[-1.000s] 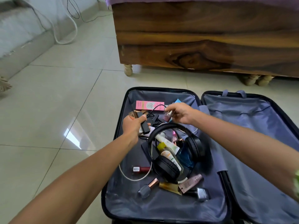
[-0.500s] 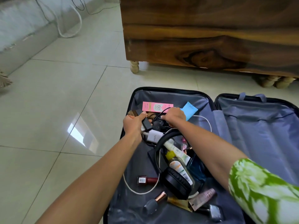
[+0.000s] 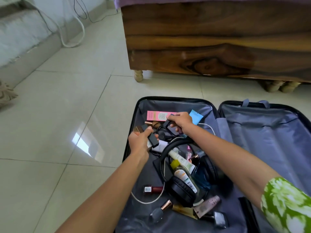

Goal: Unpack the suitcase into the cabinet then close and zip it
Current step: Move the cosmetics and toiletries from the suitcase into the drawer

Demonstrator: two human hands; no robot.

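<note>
Both hands reach into the left half of the open suitcase (image 3: pixel 176 105) on the tiled floor: the left hand (image 3: pixel 138 142) is curled round a small black box (image 3: pixel 152 140), and the right hand (image 3: pixel 181 121), a little beyond it and to its right, pinches another black piece (image 3: pixel 168 122). Just past the right hand lie a pink carton (image 3: pixel 155 116) and a blue packet (image 3: pixel 196 117), while nearer than both hands black headphones (image 3: pixel 181 189) ring some tubes and bottles, with a dark red nail polish (image 3: pixel 152 189) below the left wrist
</note>
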